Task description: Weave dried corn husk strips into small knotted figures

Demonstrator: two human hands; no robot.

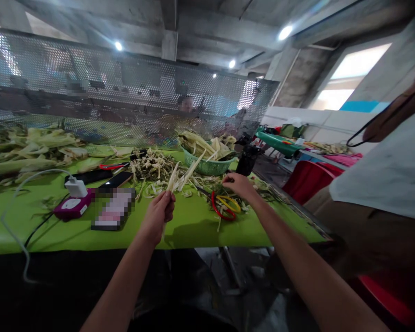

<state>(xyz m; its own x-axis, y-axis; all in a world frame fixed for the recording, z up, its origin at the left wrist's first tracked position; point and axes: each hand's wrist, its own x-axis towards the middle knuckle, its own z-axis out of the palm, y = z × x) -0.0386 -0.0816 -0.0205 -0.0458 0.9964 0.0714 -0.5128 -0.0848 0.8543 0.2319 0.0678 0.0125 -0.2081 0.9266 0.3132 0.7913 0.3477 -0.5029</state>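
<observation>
Right, left hand (161, 210) fisted round a bundle of husk strips (178, 177), held upright off the green tabletop (193, 226) so they fan free; right hand (237, 184) rests knuckles-up on scraps (207, 186) beside the scissors (224, 207), grip hidden.

The worktop (193, 226) wears a smooth, faintly glossy green sheet. Along its twelve o'clock edge stands a matt perforated metal screen (124, 92). The husk strips (180, 177) look dry, fibrous, papery. The basket (204, 167), at one o'clock, is latticed teal plastic. The scissor handles (224, 206) are glossy plastic.
</observation>
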